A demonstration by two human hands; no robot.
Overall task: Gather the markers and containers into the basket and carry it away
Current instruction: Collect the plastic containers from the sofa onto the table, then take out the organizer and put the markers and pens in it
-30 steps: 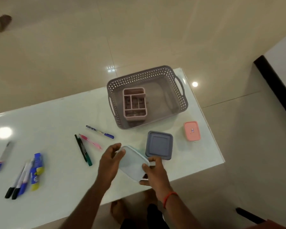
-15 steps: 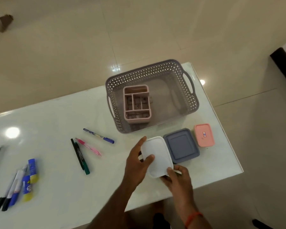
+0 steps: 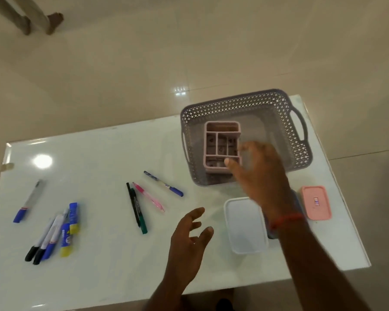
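Observation:
The grey lattice basket point(image 3: 299, 140) stands at the table's far right with a pink divided organizer point(image 3: 221, 129) inside it. My right hand point(image 3: 258, 169) hovers over the basket beside the organizer, fingers spread and holding nothing. A white-lidded container point(image 3: 245, 225) lies on the table between my hands. My left hand point(image 3: 189, 239) floats open just left of it. A grey container point(image 3: 270, 232) is mostly hidden under my right forearm. A pink container point(image 3: 316, 203) sits at the right edge. A blue pen point(image 3: 164, 184), a pink pen point(image 3: 148, 197) and black and green markers point(image 3: 136, 207) lie mid-table.
A cluster of markers point(image 3: 52, 234) and a lone blue-capped marker point(image 3: 28, 202) lie at the left of the white table point(image 3: 99, 277). The table's right edge runs close to the pink container. Another person's feet point(image 3: 32, 19) stand on the floor at the far left.
Both hands have let go of the white-lidded container, which now lies on the table. My right hand has moved up over the basket and my left hand has drawn back to the left.

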